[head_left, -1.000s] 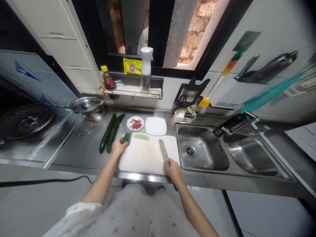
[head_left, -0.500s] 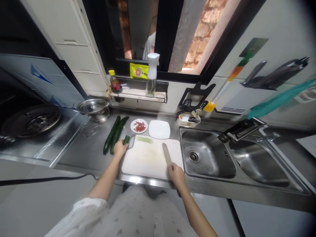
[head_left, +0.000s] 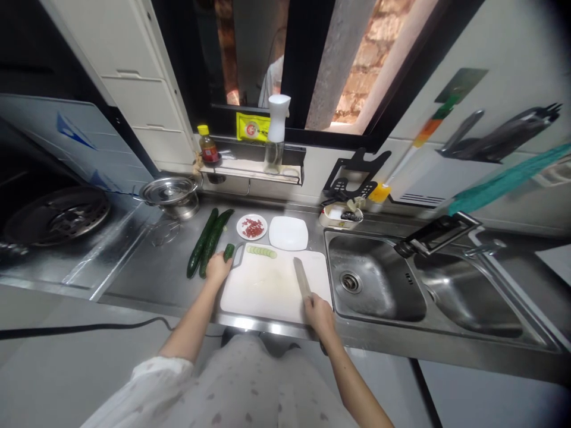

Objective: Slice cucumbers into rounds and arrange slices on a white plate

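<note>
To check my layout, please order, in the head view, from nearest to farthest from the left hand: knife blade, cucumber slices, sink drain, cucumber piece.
1. Cucumber piece: in the left hand.
2. Cucumber slices: far side of the board.
3. Knife blade: at the board's right side.
4. Sink drain: right of the board.
</note>
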Demonstrator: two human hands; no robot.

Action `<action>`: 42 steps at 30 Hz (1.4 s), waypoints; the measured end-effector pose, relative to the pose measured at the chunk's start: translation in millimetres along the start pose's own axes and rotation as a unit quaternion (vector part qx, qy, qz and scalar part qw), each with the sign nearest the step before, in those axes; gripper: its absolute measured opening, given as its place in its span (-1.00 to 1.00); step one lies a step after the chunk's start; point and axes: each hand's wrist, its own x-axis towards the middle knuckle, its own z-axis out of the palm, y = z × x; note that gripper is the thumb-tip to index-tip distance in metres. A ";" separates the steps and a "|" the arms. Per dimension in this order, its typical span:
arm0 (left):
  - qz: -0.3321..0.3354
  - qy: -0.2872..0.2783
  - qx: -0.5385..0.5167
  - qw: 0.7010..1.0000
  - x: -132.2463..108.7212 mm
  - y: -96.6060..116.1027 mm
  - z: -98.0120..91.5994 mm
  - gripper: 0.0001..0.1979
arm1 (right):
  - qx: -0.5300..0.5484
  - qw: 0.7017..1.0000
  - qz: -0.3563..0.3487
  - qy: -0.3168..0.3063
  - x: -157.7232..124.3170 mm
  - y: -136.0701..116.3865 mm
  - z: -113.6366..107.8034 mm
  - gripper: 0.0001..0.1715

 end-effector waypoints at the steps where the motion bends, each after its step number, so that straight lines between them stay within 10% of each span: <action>1: 0.003 0.003 0.000 1.000 -0.5 0.0 0.6 -0.53 | -0.001 1.000 -0.001 0.001 0.3 0.2 0.5 -0.62; 12: 0.098 0.099 -0.026 0.990 -26.7 21.6 -1.9 -0.49 | -0.014 1.000 -0.003 0.006 3.1 1.2 13.6 -0.58; 25: 0.239 -0.041 -0.007 0.970 -22.7 123.1 37.9 -0.67 | -0.031 0.999 -0.026 -0.017 4.3 -4.9 18.2 -0.61; 42: 0.142 -0.072 -0.138 0.978 -15.8 122.1 44.0 -0.75 | -0.030 0.999 -0.031 -0.012 4.9 -5.2 20.2 -0.60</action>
